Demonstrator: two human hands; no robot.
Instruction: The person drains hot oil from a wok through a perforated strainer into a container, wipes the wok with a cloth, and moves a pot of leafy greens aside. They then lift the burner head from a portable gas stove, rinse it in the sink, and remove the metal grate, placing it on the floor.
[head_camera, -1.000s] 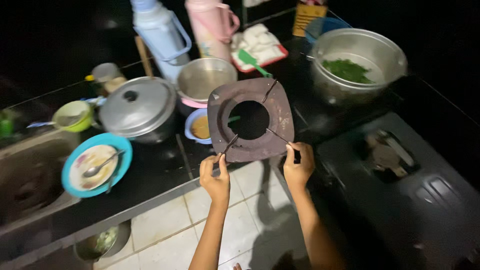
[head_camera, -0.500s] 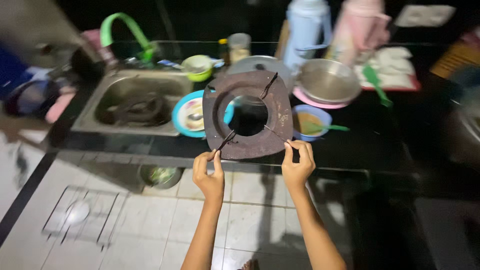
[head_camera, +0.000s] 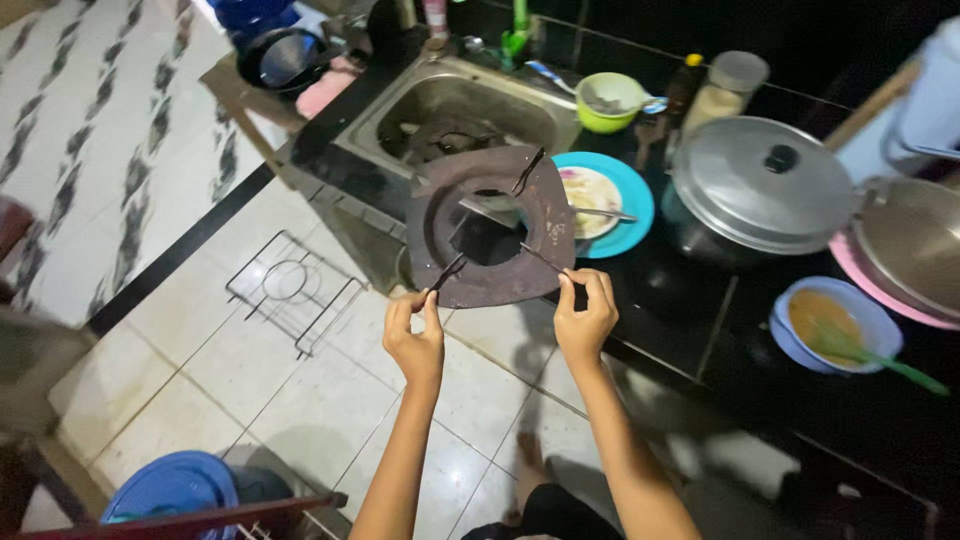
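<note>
Domestic kitchen, dimly lit, seen from above.
A dark worktop (head_camera: 690, 330) carries a steel sink (head_camera: 450, 110), a lidded aluminium pot (head_camera: 762, 185), a used plate (head_camera: 600, 190) with a spoon, and bowls of food (head_camera: 835, 325); the floor (head_camera: 200, 380) is pale tile, with patterned wall tiles (head_camera: 90, 130) beyond.

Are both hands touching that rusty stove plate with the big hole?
Touching. The head view shows the left hand and the right hand each pinching a thin prong of the rusty stove plate, lifted in front of the sink.
</note>
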